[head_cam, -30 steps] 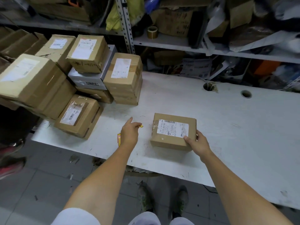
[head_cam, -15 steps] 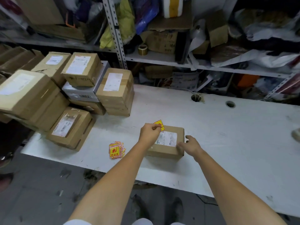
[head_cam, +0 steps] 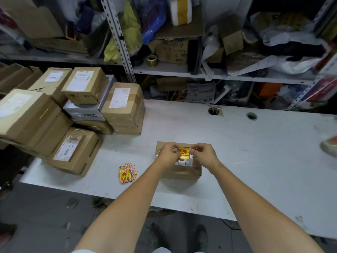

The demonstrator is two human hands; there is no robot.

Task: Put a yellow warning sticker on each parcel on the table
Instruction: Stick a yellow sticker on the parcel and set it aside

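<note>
Both hands hold a yellow sticker over a parcel

The left hand [head_cam: 168, 155] and right hand [head_cam: 204, 154] each pinch one side of the yellow warning sticker [head_cam: 184, 153], just above the parcel [head_cam: 182, 170] near the front edge of the table [head_cam: 255, 152]; a sticker stack [head_cam: 126, 172] lies to its left, more parcels [head_cam: 122, 108] crowd the table's left end

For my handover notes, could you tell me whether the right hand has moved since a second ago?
Yes. The right hand left the parcel's near right corner and now pinches the yellow sticker over its top.
</note>
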